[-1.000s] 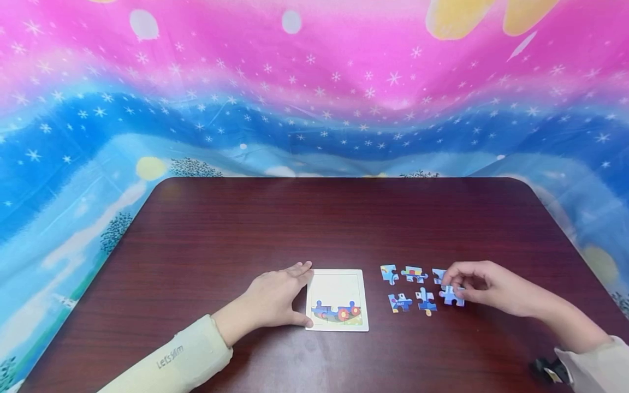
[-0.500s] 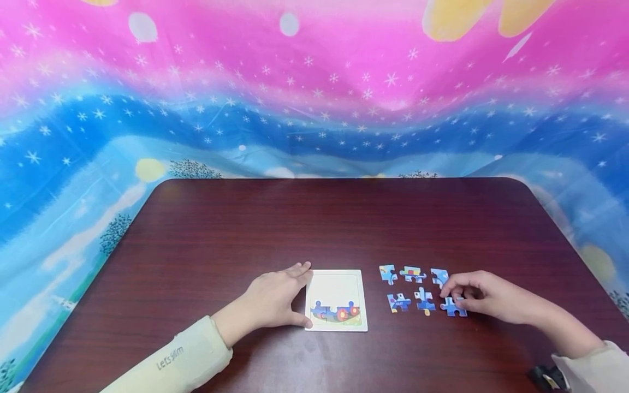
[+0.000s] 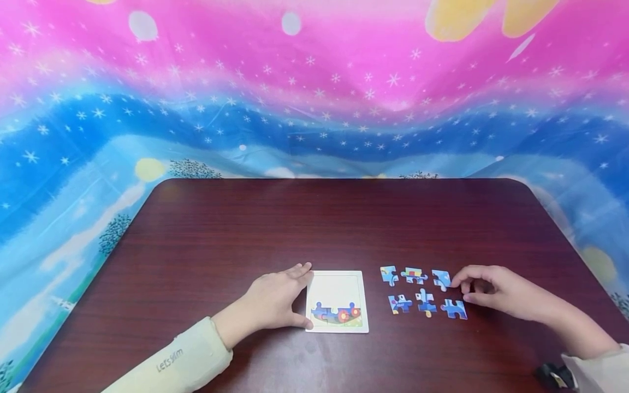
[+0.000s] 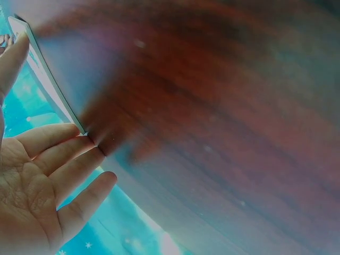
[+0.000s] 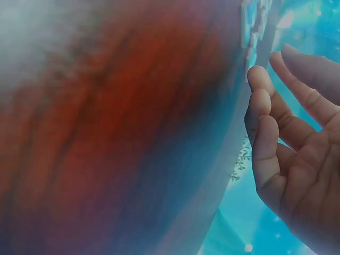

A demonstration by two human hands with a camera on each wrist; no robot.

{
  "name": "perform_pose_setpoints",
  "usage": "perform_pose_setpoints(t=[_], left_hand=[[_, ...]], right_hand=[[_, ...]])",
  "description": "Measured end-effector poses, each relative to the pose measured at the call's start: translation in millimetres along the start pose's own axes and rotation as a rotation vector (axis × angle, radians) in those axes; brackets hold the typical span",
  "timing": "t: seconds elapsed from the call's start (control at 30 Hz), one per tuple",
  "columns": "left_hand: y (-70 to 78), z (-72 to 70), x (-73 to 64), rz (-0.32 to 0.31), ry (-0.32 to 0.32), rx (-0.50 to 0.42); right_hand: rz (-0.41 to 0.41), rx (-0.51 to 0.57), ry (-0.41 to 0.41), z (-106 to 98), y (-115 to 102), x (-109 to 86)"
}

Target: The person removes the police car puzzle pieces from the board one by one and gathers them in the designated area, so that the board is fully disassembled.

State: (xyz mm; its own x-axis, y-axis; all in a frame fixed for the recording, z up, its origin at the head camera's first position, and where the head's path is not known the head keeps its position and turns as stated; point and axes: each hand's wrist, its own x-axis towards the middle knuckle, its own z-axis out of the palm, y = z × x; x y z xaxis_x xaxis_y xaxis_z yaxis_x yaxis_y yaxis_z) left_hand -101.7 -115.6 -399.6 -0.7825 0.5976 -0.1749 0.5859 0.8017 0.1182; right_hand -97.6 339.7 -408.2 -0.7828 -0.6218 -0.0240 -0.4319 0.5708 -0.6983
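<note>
Dark tabletop (image 3: 314, 229), bright backdrop (image 3: 314, 120): crowded in the middle, roomy beyond

Left hand (image 3: 275, 297) spans one side of the puzzle tray (image 3: 363, 295), fingers straight and well apart from the thumb, touching it. Right hand (image 3: 506, 289) holds nothing: thumb and forefinger stand apart, just beside the upper end piece (image 3: 441, 279) and lower end piece (image 3: 454, 309); whether either tip touches, I cannot tell. From those tips toward the left fingers lie four more loose pieces (image 3: 414, 275), then the tray, its joined pieces (image 3: 344, 315) on the left thumb's side.

Likeliest trouble, I judge: closing the right fingers could nudge both end pieces, so near do they sit. Flat edges may slip from a pinch. Uneven left-thumb pressure could swivel the tray.

Ahead of both hands' fingertips, tabletop reaches far to its edge; between tray and loose pieces the gap is narrow, so low sideways sweeps might snag.
</note>
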Motion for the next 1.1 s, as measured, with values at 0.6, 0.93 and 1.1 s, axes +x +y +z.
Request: perform_pose_setpoints(t=[0.6,0.93,1.1], left_hand=[[1.3,1.0,-0.2,0.016,0.009,0.01],[-0.7,2.6,0.2,0.013,0.018,0.013],[-1.0,2.9,0.0,0.009,0.016,0.008]], right_hand=[[-0.043,-0.009,-0.074,6.4,-41.5,58.7],[-0.064,-0.012,-0.14,18.0,-74.9,108.0],[-0.061,-0.011,-0.176,29.6,-87.0,130.7]])
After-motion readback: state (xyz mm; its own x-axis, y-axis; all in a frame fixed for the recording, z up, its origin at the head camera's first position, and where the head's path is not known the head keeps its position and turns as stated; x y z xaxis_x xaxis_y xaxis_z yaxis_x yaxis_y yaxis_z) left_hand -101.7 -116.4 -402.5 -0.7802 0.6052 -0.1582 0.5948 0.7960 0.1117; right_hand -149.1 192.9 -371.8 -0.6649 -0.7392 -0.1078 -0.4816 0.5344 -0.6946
